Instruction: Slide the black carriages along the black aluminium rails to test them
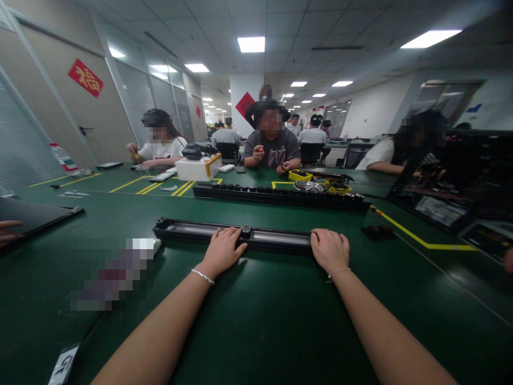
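Observation:
A long black rail (188, 233) lies across the green table in front of me, with a smooth silver strip running along its channel. Two small black blocks sit on it, one at its left end and one black block (246, 231) near the middle. My left hand (223, 250) holds the rail just left of the middle block, its fingers curled over the top and the thumb along the near side. Around the rail's right end my right hand (331, 248) is closed, covering that end. The fingertips of both hands are partly hidden behind the rail.
Beyond lies a second black rail (280, 198) with many small blocks. Behind it are a white box (196, 168), a round metal dish (308, 186) and yellow trays. A black panel (32, 219) lies left, an open equipment case (460, 176) stands right. Co-workers sit around the table (264, 321).

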The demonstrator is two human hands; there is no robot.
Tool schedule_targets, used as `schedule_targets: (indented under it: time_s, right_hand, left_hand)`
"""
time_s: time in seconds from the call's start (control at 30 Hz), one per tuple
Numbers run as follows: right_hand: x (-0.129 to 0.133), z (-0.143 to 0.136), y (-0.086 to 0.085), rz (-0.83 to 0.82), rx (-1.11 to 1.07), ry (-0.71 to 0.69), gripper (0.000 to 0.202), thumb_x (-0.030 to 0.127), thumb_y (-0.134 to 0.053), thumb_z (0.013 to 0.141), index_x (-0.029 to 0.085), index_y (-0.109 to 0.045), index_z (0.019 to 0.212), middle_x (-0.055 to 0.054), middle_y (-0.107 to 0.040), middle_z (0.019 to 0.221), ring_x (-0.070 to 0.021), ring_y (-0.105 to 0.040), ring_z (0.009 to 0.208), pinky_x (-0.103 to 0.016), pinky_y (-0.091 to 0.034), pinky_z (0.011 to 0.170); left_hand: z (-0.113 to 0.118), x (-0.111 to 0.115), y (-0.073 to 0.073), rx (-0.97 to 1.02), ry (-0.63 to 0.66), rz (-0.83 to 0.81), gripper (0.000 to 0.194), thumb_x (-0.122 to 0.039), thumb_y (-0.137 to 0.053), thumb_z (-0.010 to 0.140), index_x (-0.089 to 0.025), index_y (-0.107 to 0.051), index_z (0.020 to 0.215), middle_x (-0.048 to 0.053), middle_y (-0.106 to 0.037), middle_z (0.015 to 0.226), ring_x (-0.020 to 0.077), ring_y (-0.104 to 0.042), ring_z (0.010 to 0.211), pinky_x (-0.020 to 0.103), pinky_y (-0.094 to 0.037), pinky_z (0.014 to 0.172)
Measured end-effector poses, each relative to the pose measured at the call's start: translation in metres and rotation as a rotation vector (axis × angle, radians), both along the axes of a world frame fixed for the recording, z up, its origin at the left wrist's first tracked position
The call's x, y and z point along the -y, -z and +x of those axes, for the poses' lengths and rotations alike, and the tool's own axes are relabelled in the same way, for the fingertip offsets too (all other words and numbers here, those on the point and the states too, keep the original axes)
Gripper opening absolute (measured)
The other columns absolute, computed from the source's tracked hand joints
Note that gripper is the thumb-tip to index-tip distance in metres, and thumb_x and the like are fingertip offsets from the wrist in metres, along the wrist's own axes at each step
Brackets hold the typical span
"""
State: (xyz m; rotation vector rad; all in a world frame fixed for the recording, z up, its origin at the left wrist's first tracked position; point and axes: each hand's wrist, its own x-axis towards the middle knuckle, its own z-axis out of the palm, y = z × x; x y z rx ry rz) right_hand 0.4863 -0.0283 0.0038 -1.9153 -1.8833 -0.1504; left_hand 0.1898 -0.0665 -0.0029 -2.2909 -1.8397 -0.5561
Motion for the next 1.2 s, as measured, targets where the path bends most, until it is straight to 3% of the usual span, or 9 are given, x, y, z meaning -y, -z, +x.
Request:
schedule_targets:
  time_s: [0.53, 0.87, 1.2]
  right_hand:
    - [0.0010, -0.0003, -0.0008, 0.006, -0.002, -0.008, 0.036, 0.032, -0.030, 0.088, 0.023, -0.063, 0.097, -0.005, -0.064, 0.110, -0.0219, -0.052, 0.104, -0.046, -0.022, 0.099]
    - [0.0011, -0.0005, -0.0024, -0.013, -0.025, -0.012, 0.035, 0.031, -0.031, 0.088, 0.023, -0.063, 0.099, -0.005, -0.064, 0.111, -0.0217, -0.052, 0.105, -0.047, -0.022, 0.100]
    - [0.0009, 0.0000, -0.0024, -0.024, 0.001, -0.012, 0.036, 0.032, -0.030, 0.088, 0.023, -0.063, 0.100, -0.006, -0.064, 0.112, -0.0221, -0.052, 0.107, -0.047, -0.023, 0.100]
  left_hand:
    - [0.0049, 0.0023, -0.0030, 0.079, 0.109, -0.010, 0.033, -0.038, -0.044, 0.086, -0.022, -0.057, 0.112, 0.005, -0.063, 0.118, 0.0213, -0.046, 0.122, 0.048, -0.021, 0.110]
    - [0.0048, 0.0034, -0.0034, 0.082, 0.203, -0.027, 0.036, -0.036, -0.046, 0.085, -0.022, -0.054, 0.117, 0.005, -0.061, 0.121, 0.0198, -0.049, 0.118, 0.042, -0.026, 0.108]
    - [0.0055, 0.0058, -0.0042, 0.070, 0.232, -0.089, 0.045, -0.035, -0.050, 0.082, -0.025, -0.045, 0.126, 0.004, -0.056, 0.128, 0.0201, -0.047, 0.121, 0.045, -0.018, 0.111]
